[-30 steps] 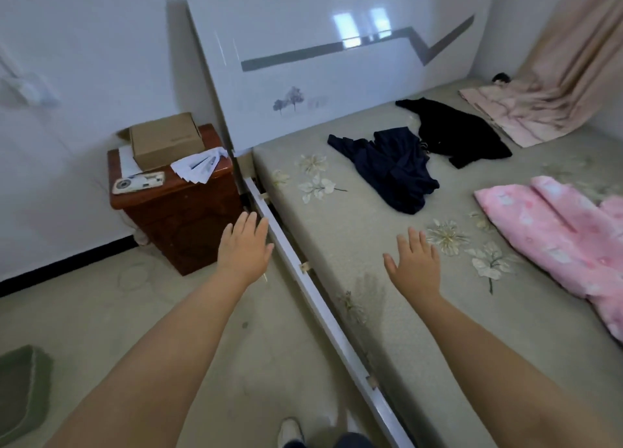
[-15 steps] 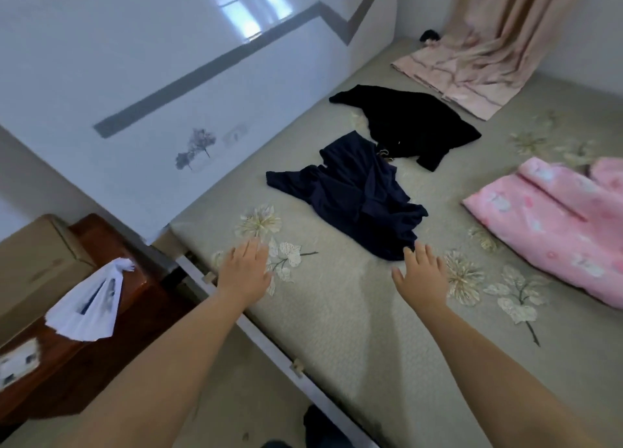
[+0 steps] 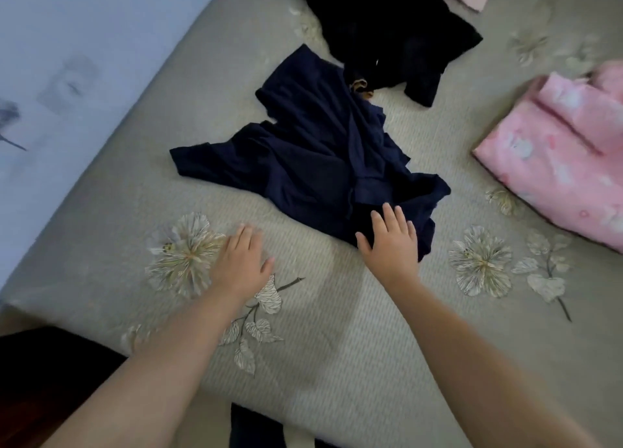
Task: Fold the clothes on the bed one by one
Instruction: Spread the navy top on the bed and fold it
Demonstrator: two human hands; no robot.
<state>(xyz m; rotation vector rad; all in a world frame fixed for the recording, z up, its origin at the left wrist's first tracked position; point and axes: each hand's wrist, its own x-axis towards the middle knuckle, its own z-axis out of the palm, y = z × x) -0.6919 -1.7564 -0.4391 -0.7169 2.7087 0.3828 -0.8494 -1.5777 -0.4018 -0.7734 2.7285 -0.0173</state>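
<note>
Navy garment (image 3: 323,157) lies crumpled on the bed (image 3: 337,363), its near edge under the flat, spread fingers of the right hand (image 3: 391,242); the left hand (image 3: 241,262), fingers straight, rests beside it on bare mattress.

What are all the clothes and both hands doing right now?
navy garment: crumpled, unfolded.
black garment: spread loosely, unfolded, above the navy one.
pink garment: bunched at the bed's right side.
left hand: open, over the bedsheet.
right hand: open, over the navy garment's near edge.
</note>
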